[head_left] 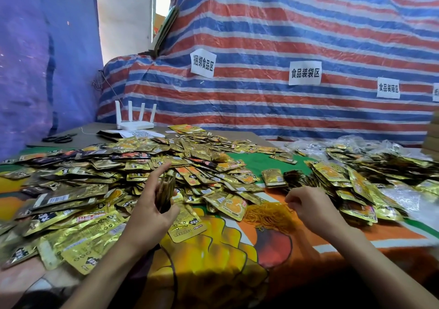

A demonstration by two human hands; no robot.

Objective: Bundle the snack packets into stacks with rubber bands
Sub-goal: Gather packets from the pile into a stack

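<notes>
Presently, item one: my left hand, lower centre of the frame, grips a stack of snack packets stood on edge. The fingers wrap its lower part and the index finger is raised alongside. I judge it is held upright so the edges stay squared and a band can slip over the end. Item two: my right hand, right of centre, has knuckles up and fingers curled, and pinches at the edge of the rubber bands. These are an orange tangle on the printed cloth between both hands, within reach of either; whether a single band is caught is too fine to tell. Item three: loose packets, a wide gold heap across the left and centre, running under my left forearm, the stock to draw from. Item four: further packets, heaped at the right, set apart across a strip of green cloth; whether banded, I cannot tell. Step in hand, by my judgement: fetching a band for the held stack, not yet bound.
</notes>
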